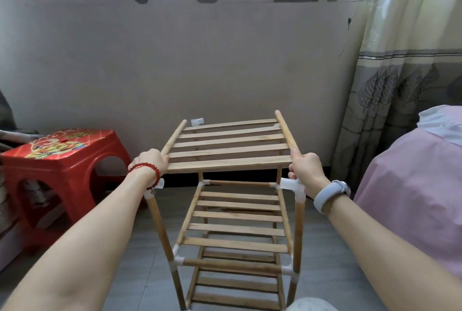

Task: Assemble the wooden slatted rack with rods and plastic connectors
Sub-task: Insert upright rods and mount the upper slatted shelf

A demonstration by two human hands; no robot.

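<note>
1. Above the half-built rack (237, 230), by the window wall, I hold the top slatted shelf (228, 145) level, well clear of the posts.
2. My left hand (150, 163) and right hand (306, 169) each have fingers clamped round a side rod's near end.
3. Done, as I judge it: lower shelves seated in white connectors (291, 184).
4. Left: seating this shelf's rod ends; one far connector (197, 121) looks unfilled.
5. A red stool (60, 160) stands left.

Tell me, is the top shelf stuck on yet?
Not yet. Both hands, left hand and right hand, hold the top shelf above the empty white connectors.
</note>
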